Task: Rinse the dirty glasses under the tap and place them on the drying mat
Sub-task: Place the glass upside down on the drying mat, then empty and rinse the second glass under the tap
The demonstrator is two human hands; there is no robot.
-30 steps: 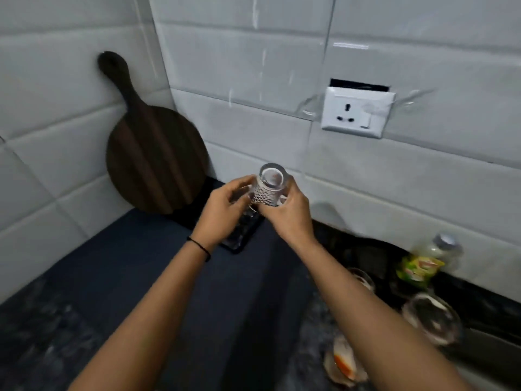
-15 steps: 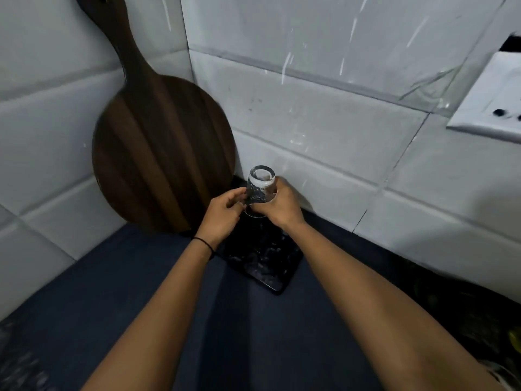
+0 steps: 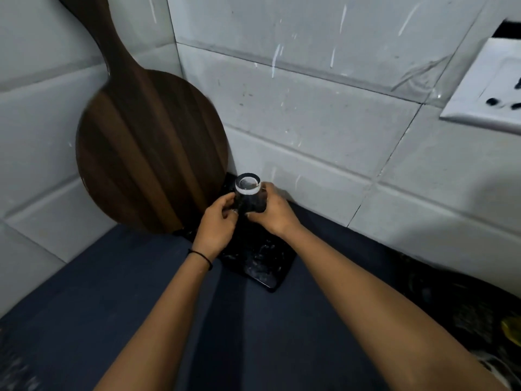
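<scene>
A clear glass [image 3: 248, 193] stands upside down, thick base up, in the far corner of the counter. My left hand [image 3: 218, 221] grips its left side and my right hand [image 3: 272, 214] wraps its right side. Below the glass lies a glossy black tray [image 3: 259, 263], wet with droplets, resting on a dark blue drying mat [image 3: 127, 292]. Whether the glass rim touches the tray is hidden by my fingers.
A round dark wooden cutting board [image 3: 149, 148] leans against the tiled wall just left of the glass. A white wall socket [image 3: 490, 94] is at the upper right. Dark stone counter and a yellow-labelled item [image 3: 511, 328] show at the right edge.
Both hands carried the glass from mid-air down and into the corner beside the cutting board. The view moved closer and left, so the bottle and other glasses at right dropped out.
</scene>
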